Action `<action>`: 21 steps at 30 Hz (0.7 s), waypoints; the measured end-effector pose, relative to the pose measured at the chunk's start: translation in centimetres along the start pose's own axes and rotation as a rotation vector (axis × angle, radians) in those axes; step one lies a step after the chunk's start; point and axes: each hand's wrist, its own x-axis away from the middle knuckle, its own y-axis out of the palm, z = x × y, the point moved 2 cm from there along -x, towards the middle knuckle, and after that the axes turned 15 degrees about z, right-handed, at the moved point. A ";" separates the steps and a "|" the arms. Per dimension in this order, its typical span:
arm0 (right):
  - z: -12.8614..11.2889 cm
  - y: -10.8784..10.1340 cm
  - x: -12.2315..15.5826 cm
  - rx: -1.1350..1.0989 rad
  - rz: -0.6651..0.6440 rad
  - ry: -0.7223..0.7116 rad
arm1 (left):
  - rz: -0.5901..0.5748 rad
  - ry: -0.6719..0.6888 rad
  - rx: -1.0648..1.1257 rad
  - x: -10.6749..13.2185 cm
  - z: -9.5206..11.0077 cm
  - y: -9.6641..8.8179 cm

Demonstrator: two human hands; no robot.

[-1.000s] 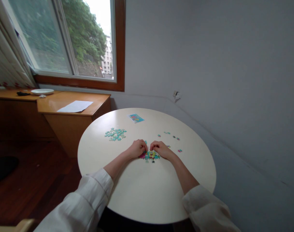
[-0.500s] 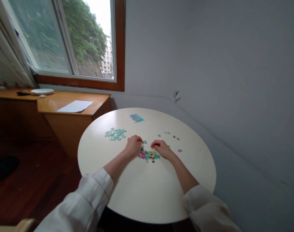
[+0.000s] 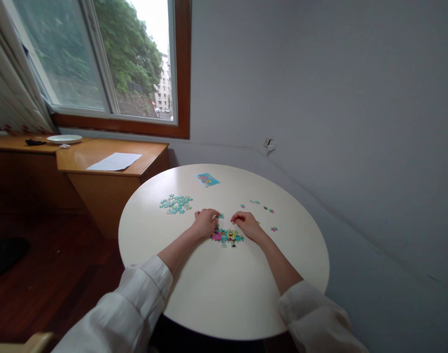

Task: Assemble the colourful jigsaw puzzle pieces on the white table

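Observation:
A small joined patch of jigsaw (image 3: 227, 237), pink, yellow and teal, lies mid-table on the round cream table (image 3: 216, 289). My left hand (image 3: 205, 221) rests at the patch's left edge with fingers curled; its fingertips touch a teal piece (image 3: 220, 215) just beyond the patch. At the patch's upper right, my right hand (image 3: 247, 224) lies with its fingers curled down onto the table. What either hand pinches, if anything, is too small to make out.
A cluster of loose teal pieces (image 3: 176, 204) lies at the table's left. A few scattered pieces (image 3: 268, 210) sit at the right, and a picture card (image 3: 208, 179) at the far edge. A wooden desk (image 3: 109, 169) with paper stands left, under the window.
My left hand moved left and away off the patch, uncovering its pink part, then eased back towards it. My right hand shifted slightly away. The patch stayed put.

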 end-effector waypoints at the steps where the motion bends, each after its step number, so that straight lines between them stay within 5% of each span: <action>1: 0.0 0.0 0.0 -0.002 0.000 0.000 | -0.004 0.000 0.008 0.0 0.0 0.1; 21: -0.1 0.3 0.4 0.130 0.070 -0.144 | -0.030 -0.008 0.074 0.2 0.3 0.1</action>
